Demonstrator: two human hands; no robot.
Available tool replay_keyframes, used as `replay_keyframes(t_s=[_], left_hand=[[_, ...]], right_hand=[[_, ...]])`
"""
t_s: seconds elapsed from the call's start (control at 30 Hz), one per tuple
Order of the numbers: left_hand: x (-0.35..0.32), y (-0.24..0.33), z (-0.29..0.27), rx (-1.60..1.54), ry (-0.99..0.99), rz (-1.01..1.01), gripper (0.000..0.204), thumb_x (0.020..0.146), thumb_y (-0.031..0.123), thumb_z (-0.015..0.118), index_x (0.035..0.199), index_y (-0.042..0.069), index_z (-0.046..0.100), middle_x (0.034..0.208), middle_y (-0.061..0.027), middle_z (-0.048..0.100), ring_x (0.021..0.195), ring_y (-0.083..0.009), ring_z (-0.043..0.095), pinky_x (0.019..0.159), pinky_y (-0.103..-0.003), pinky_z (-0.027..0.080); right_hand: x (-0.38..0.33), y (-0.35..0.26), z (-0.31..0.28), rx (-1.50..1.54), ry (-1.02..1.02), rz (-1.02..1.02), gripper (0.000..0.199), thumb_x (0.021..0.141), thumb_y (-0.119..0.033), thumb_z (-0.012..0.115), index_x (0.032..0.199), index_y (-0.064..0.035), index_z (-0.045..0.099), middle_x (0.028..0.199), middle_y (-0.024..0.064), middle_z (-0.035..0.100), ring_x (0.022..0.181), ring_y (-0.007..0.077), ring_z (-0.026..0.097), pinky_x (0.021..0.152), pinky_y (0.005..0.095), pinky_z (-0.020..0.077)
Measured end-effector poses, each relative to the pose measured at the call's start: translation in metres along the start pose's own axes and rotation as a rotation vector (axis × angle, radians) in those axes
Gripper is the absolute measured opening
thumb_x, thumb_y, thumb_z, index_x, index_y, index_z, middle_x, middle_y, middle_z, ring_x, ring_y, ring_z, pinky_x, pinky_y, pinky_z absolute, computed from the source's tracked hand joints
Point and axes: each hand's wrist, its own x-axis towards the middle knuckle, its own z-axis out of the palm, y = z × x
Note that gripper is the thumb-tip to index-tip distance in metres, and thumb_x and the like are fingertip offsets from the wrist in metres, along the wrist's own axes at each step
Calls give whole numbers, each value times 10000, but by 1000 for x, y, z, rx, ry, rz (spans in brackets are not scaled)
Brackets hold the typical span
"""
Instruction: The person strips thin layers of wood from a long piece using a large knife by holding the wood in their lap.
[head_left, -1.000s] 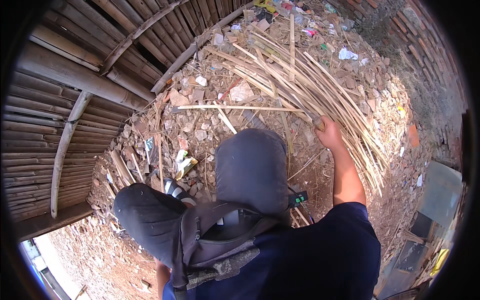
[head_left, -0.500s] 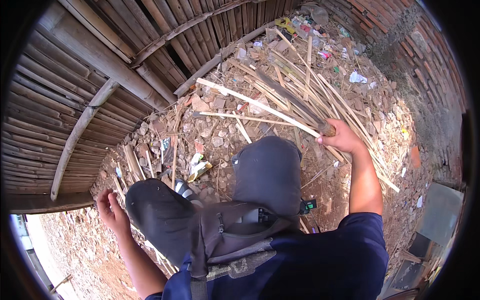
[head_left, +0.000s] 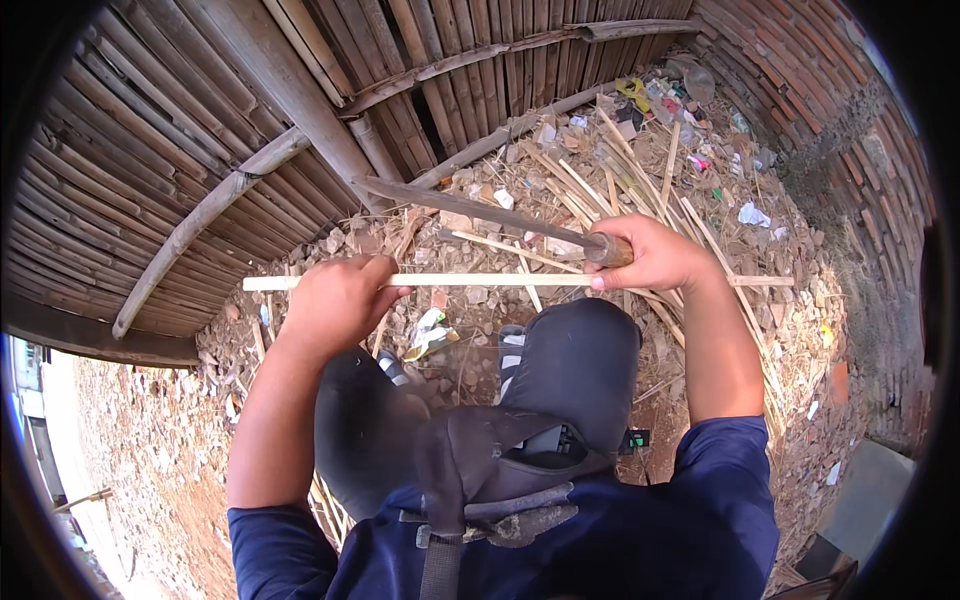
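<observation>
Crosswise before us, we hold a pale strip point(head_left: 500, 281) in both hands above the rubble-strewn ground point(head_left: 160, 450). Our left hand point(head_left: 340, 305) has its grip closed around it near the left end; our right hand point(head_left: 655, 255) clasps the wooden handle point(head_left: 612, 252) of a long blade point(head_left: 480, 210), its thumb against the strip. More strips point(head_left: 670, 160) lie heaped toward the ground's far right corner, near the brick wall point(head_left: 800, 70).

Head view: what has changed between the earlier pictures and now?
The left hand has moved forward and inward and gripped the pale strip, which now runs level. The right hand has taken the strip too since the first picture, and the knife has swung left, still in its grip. The pile of strips remains on the ground.
</observation>
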Motion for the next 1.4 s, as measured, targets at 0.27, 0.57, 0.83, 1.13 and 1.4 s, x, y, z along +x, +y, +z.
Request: replay_keyframes(t_s=[0.27, 0.57, 0.83, 1.13, 1.4], left_hand=[[-147, -12, -6, -281, 4, -667, 403, 1019, 381, 547, 848, 19, 596, 683, -212, 615, 665, -439, 611, 615, -492, 462], [-265, 52, 46, -248, 46, -1044, 293, 1041, 254, 490, 867, 26, 555, 661, -235, 590, 647, -478, 591, 580, -545, 434], [-282, 52, 66, -143, 50, -1017, 237, 1025, 260, 510, 928, 51, 563, 745, -232, 619, 663, -475, 606, 579, -563, 453], [-275, 39, 73, -172, -41, -1019, 296, 1043, 298, 466, 905, 47, 541, 732, -245, 629, 668, -489, 609, 579, -575, 452], [-270, 38, 68, -192, -47, -1039, 299, 1043, 304, 469, 893, 54, 540, 734, -250, 635, 675, -499, 613, 604, -587, 461]], right_hand=[[71, -75, 30, -515, 479, -146, 314, 808, -263, 793, 1000, -54, 656, 809, 171, 676, 778, 375, 662, 686, 455, 498], [156, -76, 151, -669, -48, -316, 272, 766, -229, 744, 991, -105, 656, 826, 163, 691, 842, 388, 682, 739, 508, 533], [176, -32, 178, -650, -36, -279, 262, 724, -215, 721, 962, -132, 650, 833, 159, 693, 822, 401, 671, 709, 523, 522], [189, -22, 183, -603, -78, -185, 323, 732, -132, 689, 1055, -119, 674, 898, 172, 706, 896, 383, 690, 794, 505, 551], [192, -18, 197, -614, 4, -175, 299, 724, -135, 692, 1019, -96, 662, 865, 178, 703, 853, 399, 685, 759, 511, 549]])
